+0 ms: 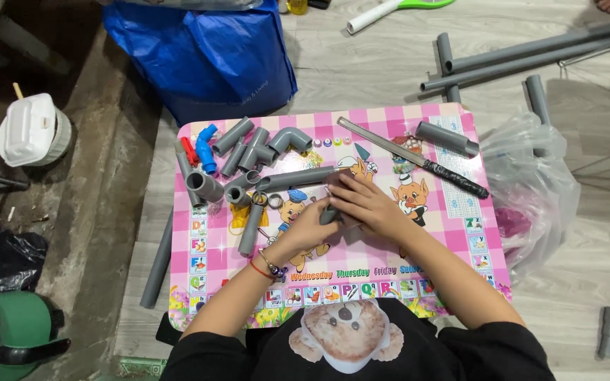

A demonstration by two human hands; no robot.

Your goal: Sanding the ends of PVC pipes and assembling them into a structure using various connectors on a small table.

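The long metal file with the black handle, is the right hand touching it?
Apart. The head view shows bare pink tabletop between the right hand and the metal file, which lies diagonally above it.

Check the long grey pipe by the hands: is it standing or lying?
Lying. The long grey pipe rests flat on the pink table, just above the right hand.

Pale wood-plank floor [361, 67], small pink cartoon-printed table [453, 233], dark concrete strip [86, 212] at left

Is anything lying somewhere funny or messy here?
Yes. One grey fitting lies alone on the floor, far from the pink table, and a long grey pipe sits half under the table's edge.
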